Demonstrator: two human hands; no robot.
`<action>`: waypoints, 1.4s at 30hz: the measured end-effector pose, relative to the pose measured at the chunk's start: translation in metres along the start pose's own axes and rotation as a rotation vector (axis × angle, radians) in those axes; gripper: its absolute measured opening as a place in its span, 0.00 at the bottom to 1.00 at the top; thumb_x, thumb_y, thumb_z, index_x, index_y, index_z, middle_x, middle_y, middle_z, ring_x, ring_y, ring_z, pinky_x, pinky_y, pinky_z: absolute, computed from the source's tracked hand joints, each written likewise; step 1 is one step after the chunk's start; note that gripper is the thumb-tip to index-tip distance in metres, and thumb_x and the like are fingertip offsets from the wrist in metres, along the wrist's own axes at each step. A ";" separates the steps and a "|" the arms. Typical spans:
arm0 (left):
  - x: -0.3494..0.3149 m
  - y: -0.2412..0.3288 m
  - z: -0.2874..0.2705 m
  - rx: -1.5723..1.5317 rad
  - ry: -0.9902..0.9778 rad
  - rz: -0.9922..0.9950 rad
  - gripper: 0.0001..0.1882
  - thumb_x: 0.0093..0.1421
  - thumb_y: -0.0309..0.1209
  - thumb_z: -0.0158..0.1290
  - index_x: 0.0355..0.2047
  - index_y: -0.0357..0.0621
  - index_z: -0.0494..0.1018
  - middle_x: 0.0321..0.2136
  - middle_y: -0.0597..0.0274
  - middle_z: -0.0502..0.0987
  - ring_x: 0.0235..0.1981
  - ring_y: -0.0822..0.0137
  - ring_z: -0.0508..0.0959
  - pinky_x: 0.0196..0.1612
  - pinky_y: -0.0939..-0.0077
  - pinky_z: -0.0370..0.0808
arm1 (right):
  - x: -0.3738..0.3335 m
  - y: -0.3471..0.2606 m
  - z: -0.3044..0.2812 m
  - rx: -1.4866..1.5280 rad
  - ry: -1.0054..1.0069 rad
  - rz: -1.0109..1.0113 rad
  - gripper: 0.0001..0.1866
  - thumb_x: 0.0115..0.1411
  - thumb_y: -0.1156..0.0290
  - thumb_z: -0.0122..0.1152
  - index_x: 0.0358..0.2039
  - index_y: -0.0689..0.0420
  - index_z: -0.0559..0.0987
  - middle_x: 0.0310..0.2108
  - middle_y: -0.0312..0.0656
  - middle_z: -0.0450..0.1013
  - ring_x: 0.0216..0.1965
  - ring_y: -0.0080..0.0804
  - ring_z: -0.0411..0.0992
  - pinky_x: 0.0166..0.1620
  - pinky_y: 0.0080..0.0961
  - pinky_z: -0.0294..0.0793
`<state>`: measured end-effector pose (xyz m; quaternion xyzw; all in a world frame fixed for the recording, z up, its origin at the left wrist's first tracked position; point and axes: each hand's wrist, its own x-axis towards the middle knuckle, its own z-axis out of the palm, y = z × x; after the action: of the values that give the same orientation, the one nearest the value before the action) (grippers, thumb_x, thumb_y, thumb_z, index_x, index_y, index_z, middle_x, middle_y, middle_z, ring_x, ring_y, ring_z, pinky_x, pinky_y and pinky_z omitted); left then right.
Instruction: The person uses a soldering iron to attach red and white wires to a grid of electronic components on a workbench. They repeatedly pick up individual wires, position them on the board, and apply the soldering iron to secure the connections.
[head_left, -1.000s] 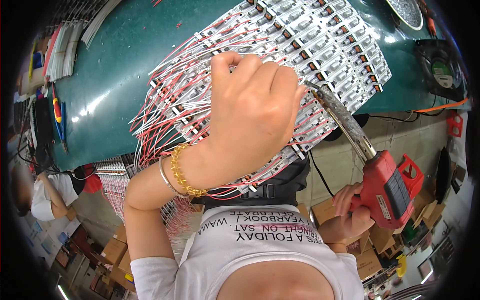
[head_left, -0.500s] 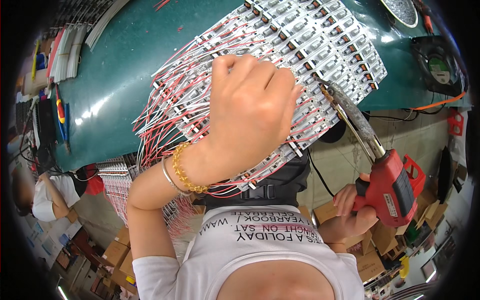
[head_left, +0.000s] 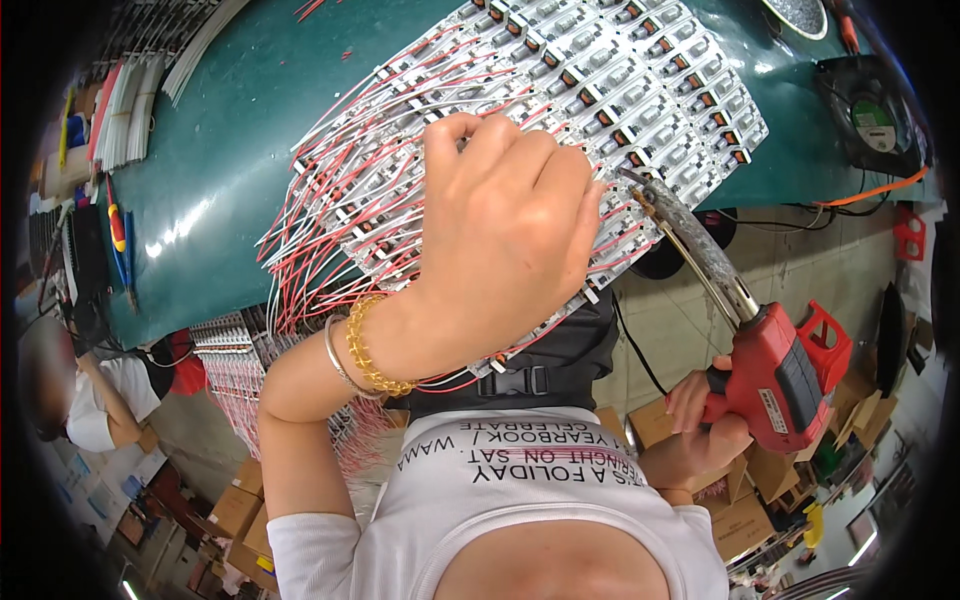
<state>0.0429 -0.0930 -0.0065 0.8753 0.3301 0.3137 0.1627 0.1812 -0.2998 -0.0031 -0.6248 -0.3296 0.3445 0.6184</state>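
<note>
A large panel of small white circuit boards (head_left: 650,100) lies in front of me, with many thin red and white wires (head_left: 310,215) fanning off its left side. My left hand (head_left: 510,220) is closed over the middle of the panel, knuckles up. Its fingertips are hidden underneath, so whatever they pinch does not show. In my right hand (head_left: 700,415) is a red soldering gun (head_left: 785,375), gripped by its handle. The gun's long metal tip (head_left: 700,240) slants up and left to the boards, just right of my left fingers.
A green tabletop (head_left: 210,190) runs beneath the panel. To the left are a red-yellow screwdriver (head_left: 117,228) and bundled white strips (head_left: 130,110). A black fan (head_left: 870,120) and a sponge dish (head_left: 800,15) sit at right. Another person (head_left: 105,395) works at far left.
The soldering gun's tip and my left hand have shifted slightly toward me over the panel. The whole view has moved a little; both grips look the same.
</note>
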 end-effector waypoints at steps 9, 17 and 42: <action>0.002 0.001 -0.001 -0.023 -0.009 -0.008 0.08 0.43 0.24 0.59 0.15 0.44 0.68 0.15 0.67 0.67 0.21 0.65 0.66 0.36 0.69 0.59 | -0.009 0.000 0.007 -0.104 0.137 0.007 0.37 0.53 0.43 0.53 0.43 0.69 0.63 0.07 0.33 0.59 0.08 0.22 0.59 0.17 0.19 0.61; 0.001 0.001 -0.001 -0.016 -0.005 0.003 0.08 0.43 0.24 0.59 0.16 0.44 0.69 0.14 0.67 0.67 0.21 0.64 0.66 0.34 0.69 0.59 | -0.001 -0.001 0.003 -0.021 0.004 0.014 0.43 0.51 0.40 0.52 0.48 0.72 0.61 0.07 0.31 0.59 0.07 0.20 0.57 0.15 0.16 0.60; -0.006 0.014 0.006 0.035 -0.018 0.027 0.08 0.46 0.23 0.57 0.20 0.44 0.68 0.18 0.65 0.67 0.23 0.64 0.66 0.36 0.69 0.59 | -0.012 -0.004 -0.004 0.031 0.016 0.043 0.39 0.52 0.41 0.52 0.46 0.69 0.62 0.09 0.34 0.60 0.09 0.23 0.59 0.17 0.19 0.62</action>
<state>0.0497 -0.1075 -0.0070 0.8850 0.3224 0.3023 0.1462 0.1775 -0.3121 0.0008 -0.6247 -0.3060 0.3578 0.6230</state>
